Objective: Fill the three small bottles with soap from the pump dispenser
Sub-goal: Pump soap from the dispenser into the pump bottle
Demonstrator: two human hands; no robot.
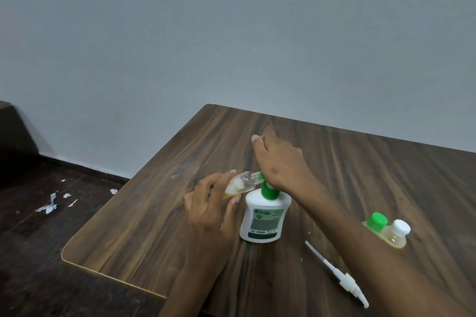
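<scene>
Now, starting at 9 o'clock from the dispenser, the left hand (211, 203) grips a small clear bottle (240, 184), fingers and thumb curled round its lower part. The bottle lies tilted, its base toward 8 o'clock and its open neck toward 3 o'clock, and this neck touches the green nozzle of the pump dispenser (262, 216). A little yellow soap sits in the low end of the bottle; most of it looks empty.

The dispenser stands upright near the middle of the table (144, 226). On its green pump head rests the right hand (280, 165), pressing with the palm side, fingers stretched loosely toward 11 o'clock and holding nothing.

To do this step well, I think the neck must stay tight on the nozzle, and the press should be slow and full, so the soap goes inside and does not run down the outside. The bottle base should remain lower than the neck.

At 5 o'clock lies a white spray pump with tube (337, 275), apart from the dispenser. At 3 o'clock, partly behind the right forearm, stand a green-capped bottle (376, 222) and a white-capped bottle (395, 235), touching, both with yellow soap inside.
</scene>
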